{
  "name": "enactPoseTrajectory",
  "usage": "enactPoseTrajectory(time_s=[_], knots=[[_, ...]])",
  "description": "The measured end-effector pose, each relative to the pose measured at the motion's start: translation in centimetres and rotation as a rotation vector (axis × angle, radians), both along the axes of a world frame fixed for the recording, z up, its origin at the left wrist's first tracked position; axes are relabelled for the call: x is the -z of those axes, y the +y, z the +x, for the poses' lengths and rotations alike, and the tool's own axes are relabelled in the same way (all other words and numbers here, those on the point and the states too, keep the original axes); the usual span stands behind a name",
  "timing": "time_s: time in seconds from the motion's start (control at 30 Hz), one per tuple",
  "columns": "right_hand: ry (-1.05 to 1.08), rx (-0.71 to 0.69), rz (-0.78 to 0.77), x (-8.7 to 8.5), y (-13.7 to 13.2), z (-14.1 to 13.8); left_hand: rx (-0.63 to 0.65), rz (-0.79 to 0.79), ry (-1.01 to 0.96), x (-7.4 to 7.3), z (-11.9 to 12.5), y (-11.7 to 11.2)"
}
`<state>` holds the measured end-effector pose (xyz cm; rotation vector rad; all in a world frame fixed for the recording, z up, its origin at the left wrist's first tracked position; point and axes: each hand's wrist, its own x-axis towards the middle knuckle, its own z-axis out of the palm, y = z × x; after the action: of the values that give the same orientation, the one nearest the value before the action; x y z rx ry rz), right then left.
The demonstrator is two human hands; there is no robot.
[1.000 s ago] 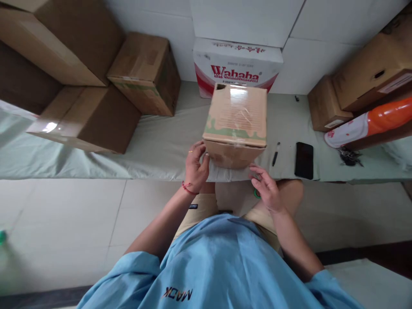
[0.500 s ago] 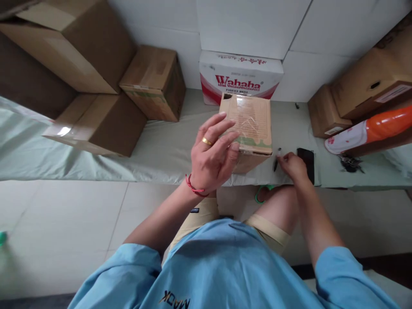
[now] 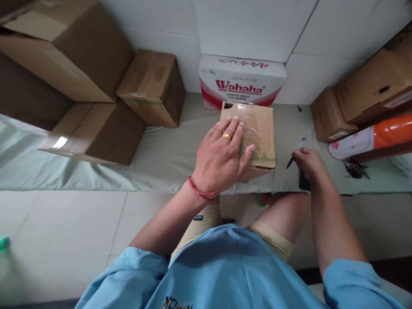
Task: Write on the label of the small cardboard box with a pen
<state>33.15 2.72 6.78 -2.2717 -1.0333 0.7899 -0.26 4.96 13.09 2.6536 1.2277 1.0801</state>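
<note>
A small taped cardboard box [image 3: 260, 128] stands on the pale green cloth-covered table [image 3: 161, 154] in front of me. My left hand [image 3: 225, 156] lies flat on the box's top, fingers spread, a gold ring on one finger. To the right of the box, my right hand [image 3: 309, 163] is closed around a thin black pen [image 3: 290, 162] whose tip sticks out to the left. Part of a black phone [image 3: 304, 182] shows under that hand.
A white and red Wahaha carton [image 3: 241, 81] stands against the wall behind the box. Brown cartons [image 3: 96, 128] are stacked at the left, more cartons [image 3: 370, 94] at the right with an orange and white bottle [image 3: 370, 137] and keys [image 3: 354, 168].
My left hand rose from the box's front edge and came down flat on its top. My right hand moved right to the pen and closed on it, lifting it off the cloth.
</note>
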Motion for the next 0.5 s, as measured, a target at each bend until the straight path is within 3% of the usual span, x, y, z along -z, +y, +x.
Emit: enactPoseTrajectory(time_s=[0.1, 0.17, 0.23, 0.3, 0.4, 0.5], knots=[[0.186, 0.0, 0.173, -5.0, 1.0, 1.0, -0.03, 0.02, 0.113, -1.2, 0.2, -0.2], [0.419, -0.041, 0.372, -8.5, 2.1, 0.6, -0.053, 0.015, 0.182, -2.2, 0.7, -0.4], [0.627, -0.115, 0.548, -11.6, 3.2, -1.2, -0.08, 0.006, 0.245, -3.0, 1.5, -0.5], [0.683, -0.234, 0.592, -14.0, 4.4, -4.3, -0.108, 0.011, 0.286, -3.4, 2.3, -0.5], [0.69, -0.452, 0.607, -15.8, 6.8, -9.8, -0.134, 0.043, 0.296, -3.5, 3.0, -0.4], [0.639, -0.567, 0.554, -14.9, 10.2, -14.2, -0.124, 0.042, 0.292, -3.6, 3.0, -0.3]])
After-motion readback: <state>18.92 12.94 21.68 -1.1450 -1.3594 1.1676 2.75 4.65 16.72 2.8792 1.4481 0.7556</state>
